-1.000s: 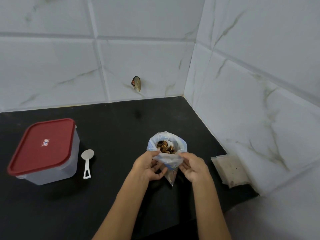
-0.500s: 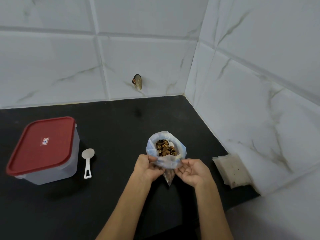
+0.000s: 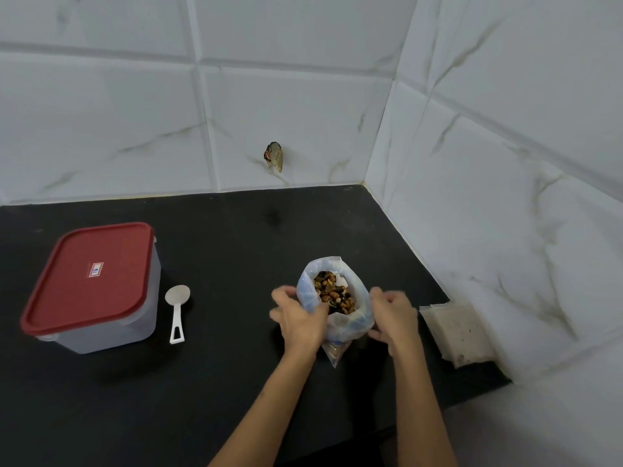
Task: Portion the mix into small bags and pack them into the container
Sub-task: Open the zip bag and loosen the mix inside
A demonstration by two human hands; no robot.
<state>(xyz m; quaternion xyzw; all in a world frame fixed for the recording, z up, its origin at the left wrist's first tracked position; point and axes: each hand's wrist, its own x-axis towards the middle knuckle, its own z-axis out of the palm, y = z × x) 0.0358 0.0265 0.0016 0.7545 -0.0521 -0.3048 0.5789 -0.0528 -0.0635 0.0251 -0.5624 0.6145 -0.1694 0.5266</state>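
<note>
— One bag of mix [image 3: 337,299] stands between the hands, its mouth rolled wide so the nuts and dark pieces inside show. Why hold it so?

— Judging by the task, the person wants it to stay open and upright for scooping. The left hand [image 3: 298,318] curls its fingers round the bag's left rim, and the right hand [image 3: 392,313] pinches the right rim; both are a little blurred, so the exact finger hold is hard to read. The bag's lower corner pokes out below the hands, toward the person.

— And the small bags?

— One flat stack of small bags [image 3: 455,335] lies just to the right of the right hand, against the wall. How many are in it cannot be counted.

— What lies on the other side?

— One white spoon [image 3: 178,310], well to the left of the left hand, bowl away from the person, probably laid ready to pick up. Just beyond it sits one container [image 3: 101,288] with its red lid [image 3: 89,276] closed, so packing looks not yet begun. All rest on the black table [image 3: 236,237].
</note>
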